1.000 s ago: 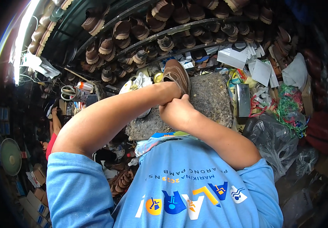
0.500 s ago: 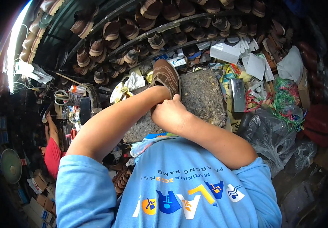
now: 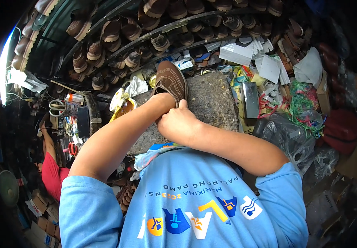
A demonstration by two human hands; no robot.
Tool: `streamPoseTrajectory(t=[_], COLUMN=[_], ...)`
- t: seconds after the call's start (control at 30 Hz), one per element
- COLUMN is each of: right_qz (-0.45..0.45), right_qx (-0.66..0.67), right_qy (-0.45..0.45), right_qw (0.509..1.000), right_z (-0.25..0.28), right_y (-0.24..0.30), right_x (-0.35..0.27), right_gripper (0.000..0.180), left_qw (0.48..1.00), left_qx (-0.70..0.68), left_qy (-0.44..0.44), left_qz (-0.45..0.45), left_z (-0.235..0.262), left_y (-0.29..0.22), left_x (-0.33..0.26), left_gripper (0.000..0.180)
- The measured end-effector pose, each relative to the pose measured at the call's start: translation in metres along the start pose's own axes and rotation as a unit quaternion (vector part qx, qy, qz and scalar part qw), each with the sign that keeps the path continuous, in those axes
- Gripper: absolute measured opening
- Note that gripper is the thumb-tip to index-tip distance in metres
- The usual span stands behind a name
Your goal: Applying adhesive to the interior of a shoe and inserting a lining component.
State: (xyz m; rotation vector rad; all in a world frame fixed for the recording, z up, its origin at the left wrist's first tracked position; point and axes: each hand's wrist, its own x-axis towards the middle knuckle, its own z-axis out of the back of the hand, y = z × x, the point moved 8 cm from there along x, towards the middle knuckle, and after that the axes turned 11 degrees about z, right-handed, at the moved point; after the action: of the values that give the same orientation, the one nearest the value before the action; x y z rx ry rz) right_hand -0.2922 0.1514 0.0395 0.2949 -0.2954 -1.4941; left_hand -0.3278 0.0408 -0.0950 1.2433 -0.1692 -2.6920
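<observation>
Our two forearms rise from the lower frame and meet at centre. Our right hand (image 3: 179, 124) curls shut round the heel of a brown shoe (image 3: 171, 80), fingers pressed together. Our left hand (image 3: 162, 100) grips it too; we cannot tell its fingers. The shoe lies just above centre over a stone block (image 3: 213, 99), toe pointing to the upper frame.

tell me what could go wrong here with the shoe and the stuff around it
The brown shoe sits on the edge of the rough stone block, gripped at the heel by both the left hand and the right hand; a slip could scrape knuckles on the stone. The open yellow tin sits close beside the left forearm, so an elbow shift might knock it over. Loose papers crowd the block's far side and could get dragged.
</observation>
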Motion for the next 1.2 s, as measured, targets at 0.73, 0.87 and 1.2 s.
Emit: streamPoseTrajectory(t=[0.73,0.87,1.2], right_qz=[-0.021,-0.004,-0.014], right_qx=[-0.004,0.014,0.015], right_qy=[-0.052,-0.087,-0.054], right_qw=[0.998,0.996,0.998], right_z=[-0.005,0.002,0.001], right_y=[0.001,-0.004,-0.005], right_x=[-0.003,-0.003,-0.001], right_gripper=[0.017,0.014,0.013], left_qw=[0.991,0.99,0.985], left_qx=[0.096,0.1,0.119], left_qy=[0.014,0.024,0.046], left_qz=[-0.09,-0.098,-0.113], left_z=[0.021,0.013,0.01], left_y=[-0.057,-0.057,-0.054], left_x=[0.025,0.025,0.016], left_gripper=[0.021,0.021,0.02])
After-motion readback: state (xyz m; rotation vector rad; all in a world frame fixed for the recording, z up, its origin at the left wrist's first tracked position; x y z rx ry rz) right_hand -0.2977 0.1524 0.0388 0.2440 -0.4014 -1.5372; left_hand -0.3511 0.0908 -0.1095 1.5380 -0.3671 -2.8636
